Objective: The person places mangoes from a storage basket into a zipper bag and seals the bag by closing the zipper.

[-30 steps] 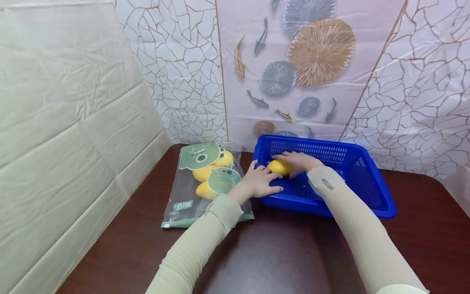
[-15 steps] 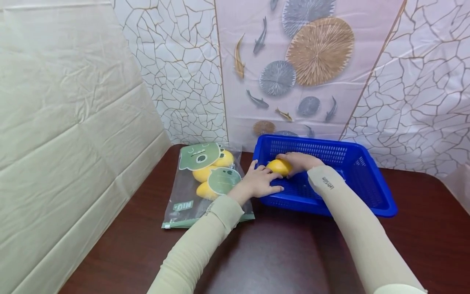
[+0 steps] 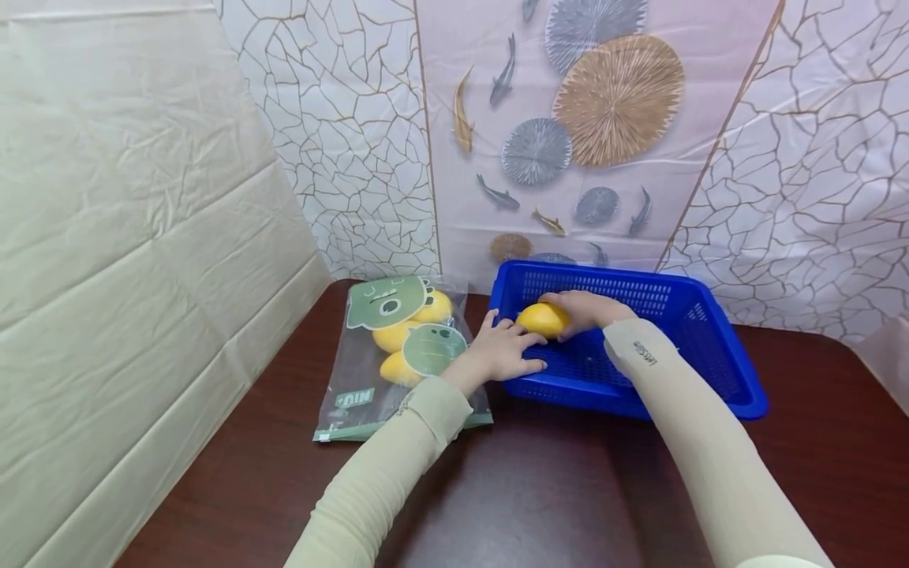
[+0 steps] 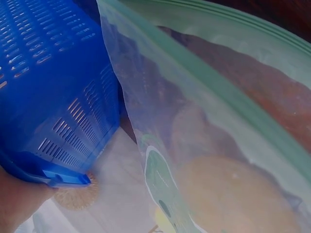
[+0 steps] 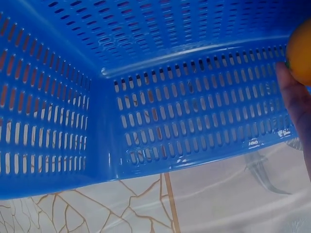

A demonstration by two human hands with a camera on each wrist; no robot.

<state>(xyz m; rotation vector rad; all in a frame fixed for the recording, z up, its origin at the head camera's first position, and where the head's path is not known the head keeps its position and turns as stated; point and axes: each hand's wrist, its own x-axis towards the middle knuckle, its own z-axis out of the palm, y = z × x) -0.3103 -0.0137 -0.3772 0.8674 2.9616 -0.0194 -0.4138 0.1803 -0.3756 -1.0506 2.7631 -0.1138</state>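
In the head view a yellow oval fruit [image 3: 543,320] is at the left end of the blue plastic basket [image 3: 738,386]. My right hand [image 3: 584,310] grips it from the right, and the right wrist view shows the fruit's edge [image 5: 302,53] against my fingers. My left hand [image 3: 499,349] holds the basket's left rim, fingers spread over it; part of that hand appears below the rim in the left wrist view. Left of the basket lies a clear zip bag [image 3: 341,355] with green cartoon prints. Several yellow fruits [image 3: 398,368] show inside it, partly hidden by the prints.
Everything stands on a dark brown tabletop [image 3: 525,489]. A patterned cloth [image 3: 369,142] hangs behind the basket and bag, and a cream cloth [image 3: 142,260] borders the left side. The bag's green zip edge [image 3: 355,432] faces the front.
My right hand has drawn in its fingers around the yellow fruit, and the fruit has shifted slightly to the right. The left hand, basket and bag have stayed in place.
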